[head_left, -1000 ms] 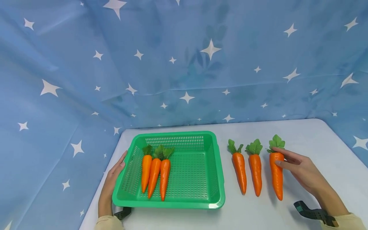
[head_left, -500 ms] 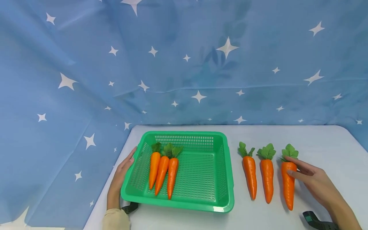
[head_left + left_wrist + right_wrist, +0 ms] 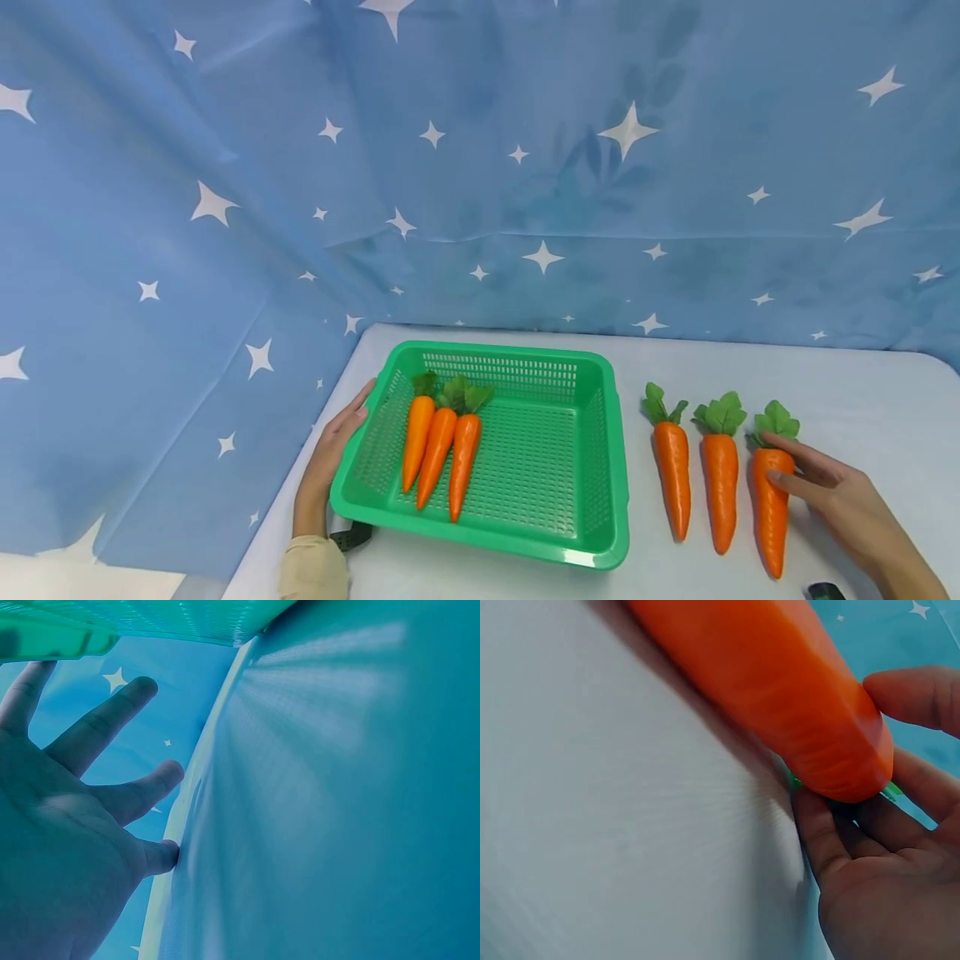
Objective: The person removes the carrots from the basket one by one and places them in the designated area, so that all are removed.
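In the head view, my left hand lies along the left side of a green plastic basket, its fingers straight. The left wrist view shows that hand's fingers spread, one fingertip up at the basket's rim. Inside the basket, on its left half, lie three orange carrots with leafy tops, the rightmost carrot among them. My right hand holds another carrot near its leafy end, thumb on one side and fingers on the other. The right wrist view has this carrot's thick end between thumb and fingers, close over the table.
Two more carrots, the left one and the middle one, lie side by side on the white table, right of the basket. A blue star-print cloth hangs behind the table and along its left side.
The head view has turned left, so everything sits further right in it. The carrot in my right hand has come down towards the table and slightly nearer the middle carrot. My left hand stays at the basket.
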`<action>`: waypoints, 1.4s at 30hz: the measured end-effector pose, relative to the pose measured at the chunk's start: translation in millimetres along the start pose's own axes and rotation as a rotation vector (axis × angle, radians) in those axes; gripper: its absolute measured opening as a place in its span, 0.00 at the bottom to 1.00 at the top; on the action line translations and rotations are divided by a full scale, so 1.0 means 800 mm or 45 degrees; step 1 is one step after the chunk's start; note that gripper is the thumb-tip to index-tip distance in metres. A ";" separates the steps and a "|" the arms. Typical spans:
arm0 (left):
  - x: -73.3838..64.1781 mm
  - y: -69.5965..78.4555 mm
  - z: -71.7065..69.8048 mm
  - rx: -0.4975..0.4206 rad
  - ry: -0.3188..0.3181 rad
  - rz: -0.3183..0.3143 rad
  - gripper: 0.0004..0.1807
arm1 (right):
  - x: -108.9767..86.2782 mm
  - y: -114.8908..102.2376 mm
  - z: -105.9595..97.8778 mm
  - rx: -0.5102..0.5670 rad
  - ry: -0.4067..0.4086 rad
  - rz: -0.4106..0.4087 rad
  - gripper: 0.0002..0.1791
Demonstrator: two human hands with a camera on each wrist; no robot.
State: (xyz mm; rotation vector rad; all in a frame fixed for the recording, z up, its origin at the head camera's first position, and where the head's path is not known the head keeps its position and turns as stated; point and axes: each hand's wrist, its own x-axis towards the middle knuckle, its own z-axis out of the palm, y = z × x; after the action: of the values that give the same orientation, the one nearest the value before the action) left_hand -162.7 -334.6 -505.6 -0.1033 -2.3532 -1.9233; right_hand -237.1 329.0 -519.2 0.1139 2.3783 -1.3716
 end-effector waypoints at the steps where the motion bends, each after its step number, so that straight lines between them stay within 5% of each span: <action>1: 0.001 0.000 0.001 0.003 -0.002 0.001 0.29 | 0.000 0.002 0.000 -0.019 0.000 0.009 0.47; 22: -0.001 0.000 -0.001 0.011 -0.001 -0.001 0.29 | 0.002 -0.001 0.004 -0.045 0.068 0.088 0.52; 34: 0.001 0.001 0.000 0.014 -0.002 0.007 0.29 | -0.012 0.004 0.003 0.048 0.330 -0.125 0.42; 42: 0.000 0.001 -0.001 0.044 0.012 -0.043 0.29 | -0.021 -0.037 -0.002 0.001 0.503 -0.230 0.39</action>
State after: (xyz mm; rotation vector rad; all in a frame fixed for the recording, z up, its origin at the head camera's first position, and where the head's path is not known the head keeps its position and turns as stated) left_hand -162.2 -335.6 -504.5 -0.0515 -2.3958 -1.8930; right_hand -229.8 317.4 -487.8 0.1901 2.7694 -1.5517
